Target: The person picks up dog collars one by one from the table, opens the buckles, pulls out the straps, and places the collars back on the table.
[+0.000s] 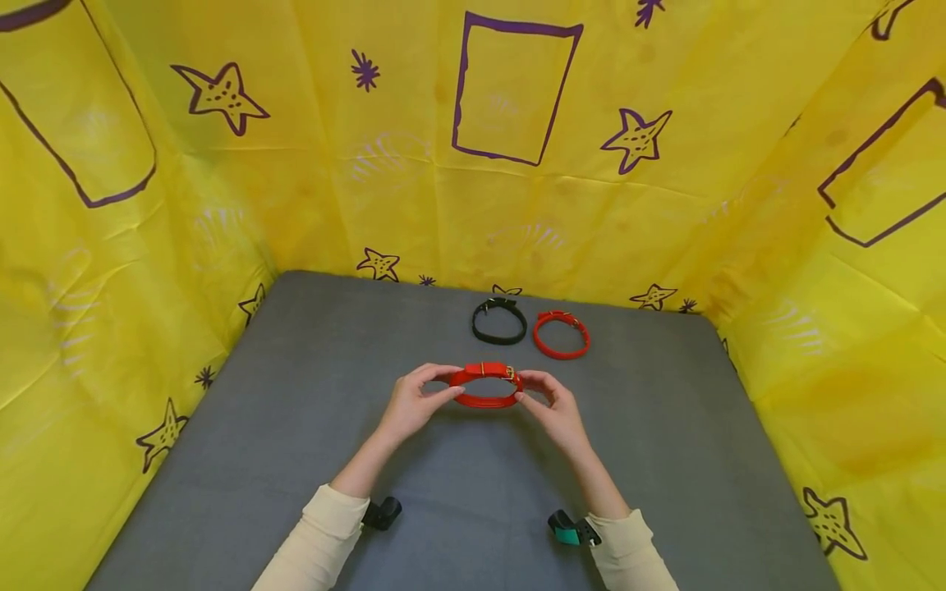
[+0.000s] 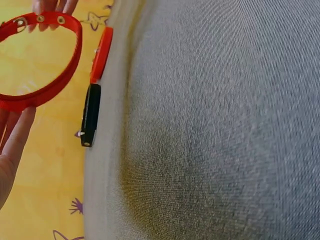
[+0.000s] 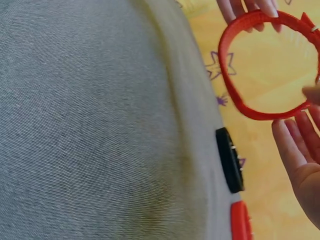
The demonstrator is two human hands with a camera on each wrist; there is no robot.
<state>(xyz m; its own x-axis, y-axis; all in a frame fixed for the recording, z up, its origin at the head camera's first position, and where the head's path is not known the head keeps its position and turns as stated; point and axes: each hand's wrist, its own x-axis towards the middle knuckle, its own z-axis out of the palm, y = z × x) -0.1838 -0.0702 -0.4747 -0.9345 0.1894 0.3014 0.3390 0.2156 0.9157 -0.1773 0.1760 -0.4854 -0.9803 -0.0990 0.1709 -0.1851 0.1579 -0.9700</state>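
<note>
A red buckled collar (image 1: pixel 486 402), closed into a loop, is held up above the grey table in the head view. Its left side is pinched between the thumb and fingers of my left hand (image 1: pixel 415 402). On the opposite side my right hand (image 1: pixel 556 408) grips it near the gold-coloured buckle (image 1: pixel 510 373). Metal eyelets show along the red band (image 2: pixel 74 60) in the left wrist view. The right wrist view has the loop (image 3: pixel 231 82) between both hands, with the right thumb (image 3: pixel 312 94) against its edge.
Farther back on the grey table (image 1: pixel 332 328) lie a black collar (image 1: pixel 498 340) and, to its right, a second red collar (image 1: pixel 562 355), both looped. Yellow cloth walls (image 1: pixel 414 205) with purple drawings enclose the table at the back and sides.
</note>
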